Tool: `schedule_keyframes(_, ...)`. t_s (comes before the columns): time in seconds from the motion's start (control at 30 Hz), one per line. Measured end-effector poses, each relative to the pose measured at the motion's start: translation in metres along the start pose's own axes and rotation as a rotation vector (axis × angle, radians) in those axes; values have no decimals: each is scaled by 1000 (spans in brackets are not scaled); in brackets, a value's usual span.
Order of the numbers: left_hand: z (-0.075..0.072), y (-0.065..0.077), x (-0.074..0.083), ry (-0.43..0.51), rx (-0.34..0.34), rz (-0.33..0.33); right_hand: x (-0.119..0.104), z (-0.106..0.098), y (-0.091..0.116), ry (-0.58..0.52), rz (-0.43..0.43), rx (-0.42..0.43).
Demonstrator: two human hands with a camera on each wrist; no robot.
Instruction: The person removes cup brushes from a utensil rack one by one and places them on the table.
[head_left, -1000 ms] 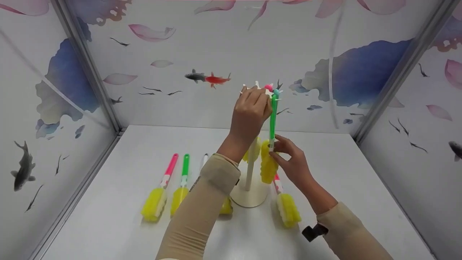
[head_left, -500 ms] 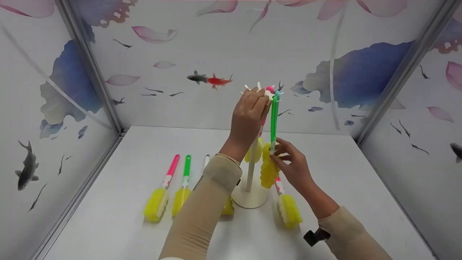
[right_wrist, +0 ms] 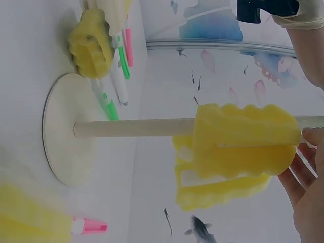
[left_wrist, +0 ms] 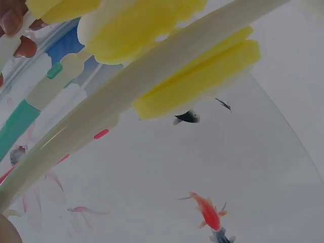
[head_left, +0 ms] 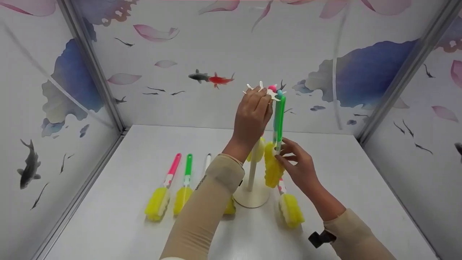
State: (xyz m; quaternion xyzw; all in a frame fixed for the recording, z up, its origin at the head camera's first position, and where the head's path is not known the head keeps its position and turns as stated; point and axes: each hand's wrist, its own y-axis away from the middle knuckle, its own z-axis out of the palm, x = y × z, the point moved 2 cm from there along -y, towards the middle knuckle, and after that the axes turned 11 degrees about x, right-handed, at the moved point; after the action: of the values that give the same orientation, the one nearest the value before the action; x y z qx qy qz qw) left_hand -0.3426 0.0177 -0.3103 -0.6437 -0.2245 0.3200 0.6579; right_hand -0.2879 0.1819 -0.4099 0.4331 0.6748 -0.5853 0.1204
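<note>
My left hand (head_left: 252,113) grips the top of a cream-coloured stand (head_left: 252,177), its fingers curled just under the ring of white prongs (head_left: 261,86). With thumb and fingers, my right hand (head_left: 297,162) pinches the white neck of a green-handled sponge brush (head_left: 280,117). That brush is upright, yellow sponge down, handle end right at the prongs on the right side. A teal-handled sponge brush (left_wrist: 17,124) hangs close behind it, and a pink-handled one, its ball end (head_left: 272,88) showing, hangs farther back. In the right wrist view the yellow sponge (right_wrist: 248,142) covers part of the pole.
Left on the white table lie a pink-handled brush (head_left: 173,164), a green-handled brush (head_left: 188,166) and a white-handled brush (head_left: 208,159), partly behind my left forearm. Another pink-handled brush (head_left: 291,211) lies right of the round base (head_left: 251,202). Printed walls (head_left: 231,47) enclose the table.
My right hand has shifted slightly right with the green-handled brush, whose handle end now sits farther right against the prongs, uncovering the teal handle behind. My left hand keeps its grip.
</note>
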Motion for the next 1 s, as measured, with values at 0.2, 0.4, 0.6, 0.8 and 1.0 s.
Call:
schedule_keyframes(0.2, 1, 0, 1, -8, -16, -11, 6, -7, 1, 2, -19, 2)
schedule_keyframes(0.4, 0, 1, 2, 6, -26, -38, 9, -14, 2, 11, -52, 0)
schedule_keyframes(0.6, -1, 0, 1, 15, -19, -36, 10, -19, 4, 46, -72, 8)
schedule_keyframes(0.8, -3, -1, 1, 24, -3, -30, 12, -23, 7, 74, -92, 11)
schedule_keyframes(1.0, -2, 3, 1, 28, -2, -33, 17, -26, 15, 119, -31, 19)
